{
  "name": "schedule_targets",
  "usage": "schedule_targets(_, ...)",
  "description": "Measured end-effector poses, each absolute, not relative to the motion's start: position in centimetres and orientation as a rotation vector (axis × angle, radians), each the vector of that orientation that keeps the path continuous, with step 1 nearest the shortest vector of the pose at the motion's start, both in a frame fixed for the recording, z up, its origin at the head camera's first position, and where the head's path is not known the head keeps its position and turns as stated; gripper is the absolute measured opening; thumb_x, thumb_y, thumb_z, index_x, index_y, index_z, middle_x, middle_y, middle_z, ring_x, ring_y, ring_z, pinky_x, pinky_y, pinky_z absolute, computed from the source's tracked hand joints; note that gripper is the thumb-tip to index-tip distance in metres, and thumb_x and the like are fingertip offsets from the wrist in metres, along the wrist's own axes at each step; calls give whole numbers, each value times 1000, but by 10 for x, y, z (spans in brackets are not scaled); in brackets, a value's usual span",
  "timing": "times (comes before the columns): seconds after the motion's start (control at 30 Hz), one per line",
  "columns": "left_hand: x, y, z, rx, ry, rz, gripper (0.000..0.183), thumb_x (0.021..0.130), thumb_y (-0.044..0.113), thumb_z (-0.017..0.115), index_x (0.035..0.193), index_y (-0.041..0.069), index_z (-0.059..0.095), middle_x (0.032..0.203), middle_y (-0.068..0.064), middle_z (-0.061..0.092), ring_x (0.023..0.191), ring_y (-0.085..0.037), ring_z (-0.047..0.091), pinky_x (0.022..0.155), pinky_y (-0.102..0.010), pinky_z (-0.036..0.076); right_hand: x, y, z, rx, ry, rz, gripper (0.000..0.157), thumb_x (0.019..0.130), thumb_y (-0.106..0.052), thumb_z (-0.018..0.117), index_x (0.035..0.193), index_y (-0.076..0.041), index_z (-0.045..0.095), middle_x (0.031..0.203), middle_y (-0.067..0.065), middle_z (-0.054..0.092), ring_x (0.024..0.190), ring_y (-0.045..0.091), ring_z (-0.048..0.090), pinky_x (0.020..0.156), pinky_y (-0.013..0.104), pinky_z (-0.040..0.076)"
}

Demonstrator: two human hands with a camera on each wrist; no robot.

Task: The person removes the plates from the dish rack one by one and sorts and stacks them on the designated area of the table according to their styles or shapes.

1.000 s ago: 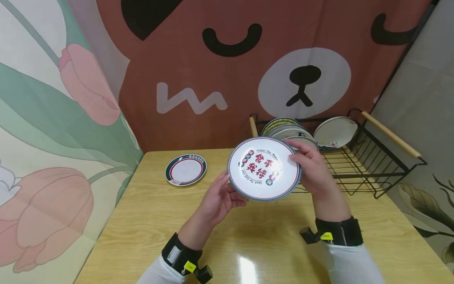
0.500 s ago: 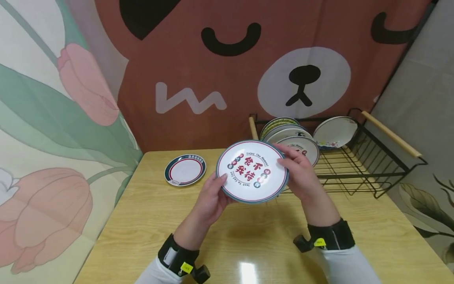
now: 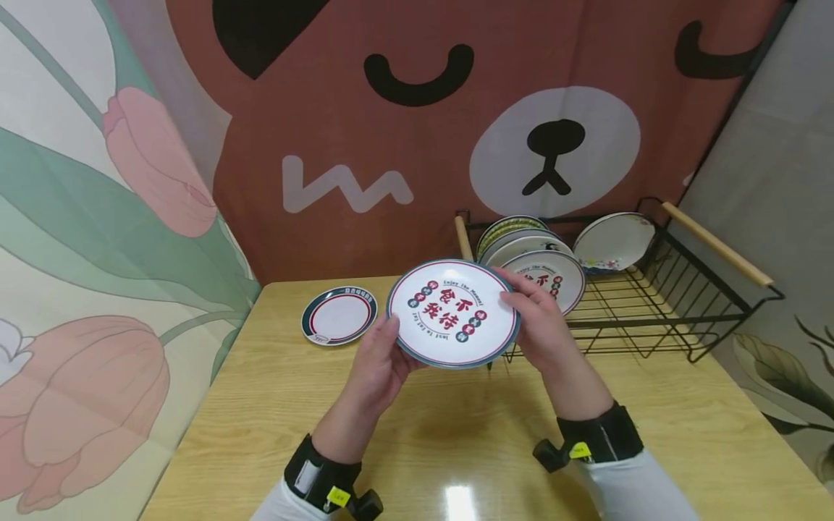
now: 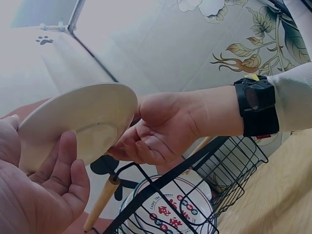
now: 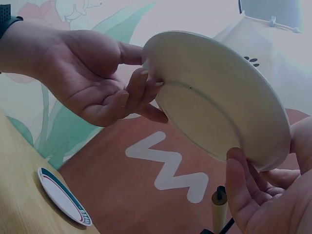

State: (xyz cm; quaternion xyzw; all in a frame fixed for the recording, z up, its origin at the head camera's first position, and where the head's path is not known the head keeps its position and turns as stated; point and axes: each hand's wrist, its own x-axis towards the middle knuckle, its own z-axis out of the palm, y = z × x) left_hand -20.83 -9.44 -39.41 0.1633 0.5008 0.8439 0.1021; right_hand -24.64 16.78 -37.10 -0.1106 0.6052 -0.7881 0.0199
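Plate [image 3: 339, 316], wire rack [image 3: 658, 320] on table [image 3: 260, 420].

This looked like a kitchen-style corner dressed up for recording, though whether it stood in a home could not be told. A creased bear-print hanging [image 3: 423, 137] formed the back, clipped along its top by a clip [image 5: 273, 22], with a tulip-print panel [image 3: 130, 268] and a pale leaf-print panel [image 3: 762, 166] at the sides. Plates [image 3: 452, 349], a wire rack [image 3: 658, 321] and a wood-grain surface [image 3: 260, 427] gave the kitchen look; cameras on wrist straps [image 3: 322, 474] suggested filming.
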Motion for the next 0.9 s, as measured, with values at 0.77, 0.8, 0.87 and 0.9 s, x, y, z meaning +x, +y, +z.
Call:
schedule_targets(0.77,-209,-99,-389,452,1477,2511,53,111,30,42,159,11,33,117,3,78,90,-10,77,79,-28,62,-247,165,-376,-428,1744,-2459,54,110,-18,44,161,-6,31,125,-2,68,87,8,74,70,20,61)
schedule_targets(0.8,-210,-99,-388,436,1484,2514,52,111,30,43,159,13,34,116,3,78,88,-10,76,78,-27,61,-246,165,-376,-434,1738,-2454,55,110,-18,44,161,-6,31,125,-2,69,86,8,74,69,20,61)
schedule_targets(0.87,-210,-101,-388,410,1493,2522,52,110,30,46,159,15,35,115,2,79,85,-10,76,76,-26,61,-246,165,-377,-452,1724,-2444,56,110,-20,45,162,-7,29,122,-3,71,82,8,74,67,20,60)
schedule_targets(0.9,-211,-101,-387,403,1488,2527,51,110,29,46,159,16,35,115,2,79,85,-10,76,76,-26,61,-246,165,-377,-468,1712,-2440,57,110,-21,44,162,-7,27,120,-3,71,82,8,74,66,21,60)
